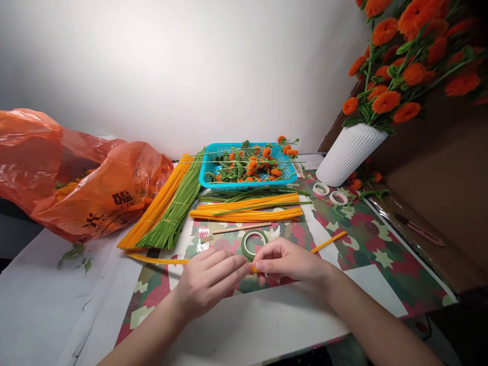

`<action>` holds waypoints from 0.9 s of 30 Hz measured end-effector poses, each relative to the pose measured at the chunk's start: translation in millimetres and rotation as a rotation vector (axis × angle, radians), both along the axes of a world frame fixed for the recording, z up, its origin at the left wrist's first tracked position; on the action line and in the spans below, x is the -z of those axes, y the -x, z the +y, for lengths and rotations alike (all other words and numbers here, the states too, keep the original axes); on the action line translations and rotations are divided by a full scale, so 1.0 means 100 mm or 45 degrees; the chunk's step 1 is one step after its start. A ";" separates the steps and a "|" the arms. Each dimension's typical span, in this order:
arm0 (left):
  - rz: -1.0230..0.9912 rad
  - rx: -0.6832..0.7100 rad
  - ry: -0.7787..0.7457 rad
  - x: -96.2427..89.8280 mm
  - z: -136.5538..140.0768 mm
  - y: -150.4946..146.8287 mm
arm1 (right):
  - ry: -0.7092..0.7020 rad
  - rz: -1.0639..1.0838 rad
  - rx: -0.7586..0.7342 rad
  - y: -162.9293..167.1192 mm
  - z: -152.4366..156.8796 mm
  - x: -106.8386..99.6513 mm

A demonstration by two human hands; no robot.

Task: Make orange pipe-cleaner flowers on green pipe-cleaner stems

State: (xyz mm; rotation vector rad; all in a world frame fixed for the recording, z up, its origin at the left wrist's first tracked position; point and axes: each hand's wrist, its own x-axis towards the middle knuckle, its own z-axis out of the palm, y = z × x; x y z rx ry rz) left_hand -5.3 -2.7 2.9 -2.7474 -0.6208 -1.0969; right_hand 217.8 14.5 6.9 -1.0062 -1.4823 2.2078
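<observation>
I saw left hand (213,279) and right hand (287,262) pinch the stem (254,270), fingers narrow, likely steadying its middle; tape (245,246) lay just beyond them.

A white desk (41,300) overlaid with a red, green and cream camouflage-patterned sheet (415,277) is carrying a translucent orange plastic bag (101,203) on its left, with a yellow bundle of fuzzy stems (156,199) and a green bundle of fuzzy stems (174,208) lying side by side beside it. A rectangular blue plastic basket (247,186) is sitting behind smaller yellow bunches of fuzzy stems (247,215). A thin wooden stick (242,228) and a ring-shaped roll of dark green tape (245,247) are resting nearer the front, while a ribbed white vase (349,155) is standing at the right beside two small white tape rolls (332,199).
</observation>
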 end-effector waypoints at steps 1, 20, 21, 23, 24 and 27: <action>0.007 0.006 -0.007 -0.01 0.00 0.00 | 0.015 0.003 -0.006 0.00 0.00 0.01; -0.170 -0.193 1.512 -0.10 0.00 -0.07 | -1.767 -0.503 0.078 0.13 -0.08 0.17; -0.188 -0.194 1.453 -0.09 0.00 -0.07 | -1.701 -0.491 0.089 0.12 -0.09 0.16; -0.199 -0.210 1.147 -0.06 0.00 -0.07 | -1.521 -0.471 0.106 0.11 -0.09 0.11; -0.194 -0.213 0.963 -0.04 0.00 -0.06 | -1.434 -0.469 0.108 0.10 -0.10 0.08; -0.140 -0.189 0.604 0.00 0.00 -0.05 | -1.241 -0.468 0.094 0.10 -0.11 -0.01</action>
